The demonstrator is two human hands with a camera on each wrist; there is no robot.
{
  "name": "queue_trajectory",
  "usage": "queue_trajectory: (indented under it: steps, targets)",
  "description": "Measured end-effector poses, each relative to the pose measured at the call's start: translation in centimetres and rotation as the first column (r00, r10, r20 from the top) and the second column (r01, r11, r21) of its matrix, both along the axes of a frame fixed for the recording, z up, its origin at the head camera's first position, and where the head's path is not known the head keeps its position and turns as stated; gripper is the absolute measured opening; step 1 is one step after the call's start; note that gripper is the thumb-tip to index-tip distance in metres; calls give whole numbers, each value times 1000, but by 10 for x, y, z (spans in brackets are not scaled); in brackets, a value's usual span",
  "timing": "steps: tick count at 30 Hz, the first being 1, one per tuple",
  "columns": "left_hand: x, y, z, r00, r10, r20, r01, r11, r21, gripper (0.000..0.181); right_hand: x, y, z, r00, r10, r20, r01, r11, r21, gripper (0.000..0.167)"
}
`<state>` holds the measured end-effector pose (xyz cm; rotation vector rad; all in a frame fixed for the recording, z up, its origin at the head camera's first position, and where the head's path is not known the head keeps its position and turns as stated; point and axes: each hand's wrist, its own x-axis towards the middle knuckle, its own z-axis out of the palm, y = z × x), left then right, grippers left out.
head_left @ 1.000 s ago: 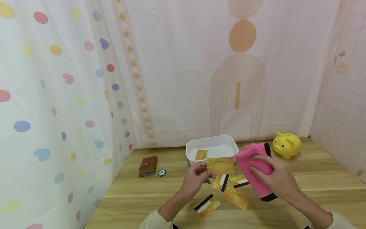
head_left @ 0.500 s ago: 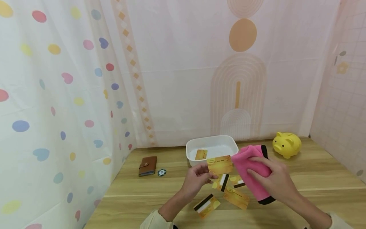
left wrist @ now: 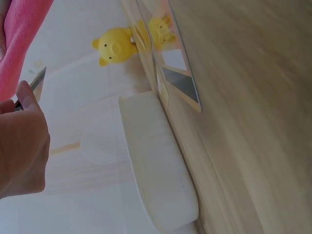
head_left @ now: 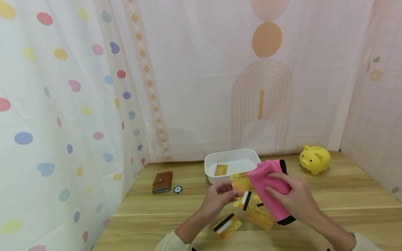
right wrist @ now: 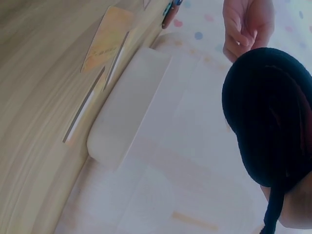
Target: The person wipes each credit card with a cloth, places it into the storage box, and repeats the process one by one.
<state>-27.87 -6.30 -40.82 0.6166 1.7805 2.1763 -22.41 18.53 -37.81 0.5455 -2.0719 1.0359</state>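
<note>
Probably the weak point is the grip on the held card (head_left: 239, 182): the left hand (head_left: 217, 198) pinches it by one end only, raised above the bench (head_left: 147, 216) in front of the white tub (head_left: 216, 179), so a firm sideways pull could twist it loose or bend it. The right hand (head_left: 296, 198) holds a folded pink cloth (head_left: 267, 184) between thumb and fingers, and in the head view this covers the card's far end; how hard it presses I cannot tell. Its black-edged lower part hangs close over the loose cards (head_left: 259, 218), so a low sweep might drag them about. If the pinch failed, the card would likely drop among those, or perhaps into the tub beside the card inside (head_left: 221, 169)
</note>
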Motion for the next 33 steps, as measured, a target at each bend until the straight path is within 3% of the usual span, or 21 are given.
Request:
queue_trajectory:
  steps: [9, 14, 19, 23, 33]
  targets:
    - [3, 7, -2, 999, -35, 38, 32, 998, 58, 7, -4, -11, -3, 999, 37, -14, -36, 998, 43, 34]
    - [4, 9, -2, 997, -70, 32, 68, 996, 62, 12, -4, -15, -3, 998, 66, 5, -66, 997, 31, 33]
    - [4, 8, -2, 995, -100, 7, 100, 994, 35, 14, -2, -19, -4, 995, 94, -20, -93, 995, 33, 35]
    - [4, 6, -2, 993, -115, -26, 114, 993, -19, 27, -2, -21, -5, 994, 96, -44, -94, 994, 47, 37]
    - [3, 4, -2, 991, -99, -87, 90, 991, -99, 33, -3, -25, -7, 993, 98, -66, -92, 993, 78, 39]
